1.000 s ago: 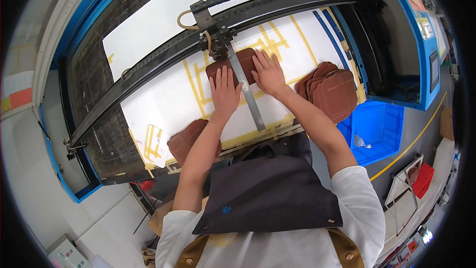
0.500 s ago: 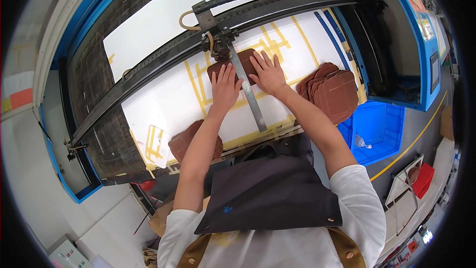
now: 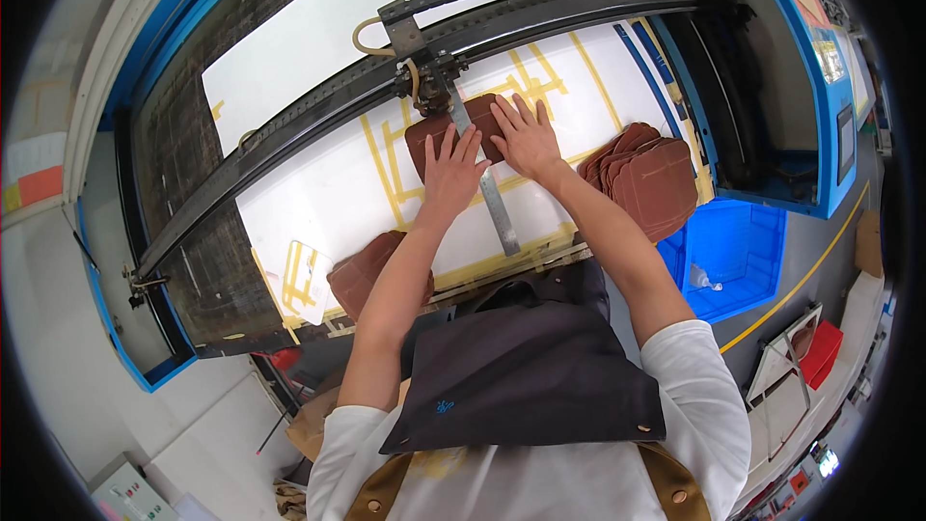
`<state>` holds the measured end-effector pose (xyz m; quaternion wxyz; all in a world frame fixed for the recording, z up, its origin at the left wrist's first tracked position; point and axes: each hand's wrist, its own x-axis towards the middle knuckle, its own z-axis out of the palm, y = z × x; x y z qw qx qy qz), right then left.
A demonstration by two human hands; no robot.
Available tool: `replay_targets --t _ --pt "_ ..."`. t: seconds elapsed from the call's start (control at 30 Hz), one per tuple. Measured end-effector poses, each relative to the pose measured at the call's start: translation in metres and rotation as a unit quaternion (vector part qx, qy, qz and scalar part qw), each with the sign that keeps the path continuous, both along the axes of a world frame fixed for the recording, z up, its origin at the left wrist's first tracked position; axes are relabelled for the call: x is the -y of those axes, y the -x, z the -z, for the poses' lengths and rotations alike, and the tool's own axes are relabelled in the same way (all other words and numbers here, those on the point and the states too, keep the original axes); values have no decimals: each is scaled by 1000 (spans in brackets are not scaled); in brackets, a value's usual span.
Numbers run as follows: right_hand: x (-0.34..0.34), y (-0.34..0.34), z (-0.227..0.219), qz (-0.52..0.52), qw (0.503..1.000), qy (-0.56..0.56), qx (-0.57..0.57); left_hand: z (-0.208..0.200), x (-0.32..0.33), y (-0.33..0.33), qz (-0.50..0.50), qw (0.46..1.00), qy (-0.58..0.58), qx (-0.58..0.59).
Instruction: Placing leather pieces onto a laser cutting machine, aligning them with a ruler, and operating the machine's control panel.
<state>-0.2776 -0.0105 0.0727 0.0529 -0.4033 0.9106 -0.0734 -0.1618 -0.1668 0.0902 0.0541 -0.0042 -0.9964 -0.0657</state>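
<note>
A dark brown flat panel with rounded corners, leather-like (image 3: 421, 142), lies on the white work surface (image 3: 333, 169) beneath the machine's head (image 3: 427, 84). A narrow metal strip like a steel ruler (image 3: 500, 217) crosses over it and runs toward me. My left hand (image 3: 453, 172) rests on the panel's near side with fingers spread, its fingertips reaching over the metal strip. Flat on the right end of the panel is my right hand (image 3: 529, 143), fingers extended. Neither hand grasps anything. My fingers hide part of the panel.
Stacked brown panels (image 3: 648, 183) sit at the right, and more brown panels (image 3: 367, 275) lie near my left forearm. A white taped template (image 3: 305, 280) is beside those. A black gantry beam (image 3: 299, 130) spans the table. A blue crate (image 3: 735, 256) stands at the right.
My left hand has shifted to the right, so its fingers now overlap the metal strip. My right hand has slid very slightly right. The stacks and gantry look unchanged.
</note>
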Motion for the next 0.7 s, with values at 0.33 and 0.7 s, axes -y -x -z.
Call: replay_targets --t 0.33,0.7 --pt "21 13 -11 -30 999 24 17 19 5 -10 -129 988 -52 -61" --pt "3 1 -6 -33 999 -35 17 15 26 -18 -92 995 -31 5"
